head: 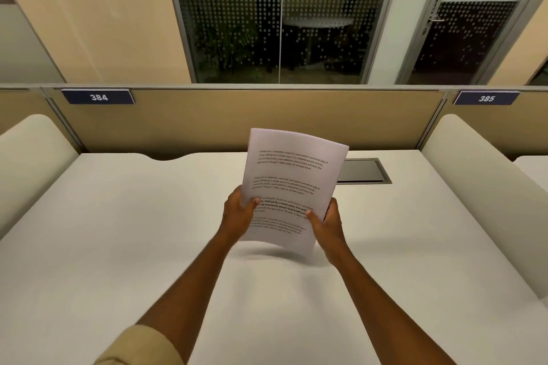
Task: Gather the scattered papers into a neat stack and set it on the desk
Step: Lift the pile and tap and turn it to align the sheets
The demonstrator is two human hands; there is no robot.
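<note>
A stack of white printed papers (292, 175) is held up above the white desk (118, 231), tilted back and slightly curved, with its lower edge off the surface. My left hand (238, 216) grips the stack's lower left edge, thumb on the front sheet. On the lower right edge, my right hand (326, 221) grips the same way, thumb on the print. The sheets look aligned; how many there are I cannot tell. No loose papers lie on the desk.
A dark cable hatch (363, 171) is set into the desk behind the papers. A tan partition (237, 118) with number plates 384 (98, 97) and 385 (486, 98) closes the back. Cream side dividers (32, 154) (474, 175) flank the desk.
</note>
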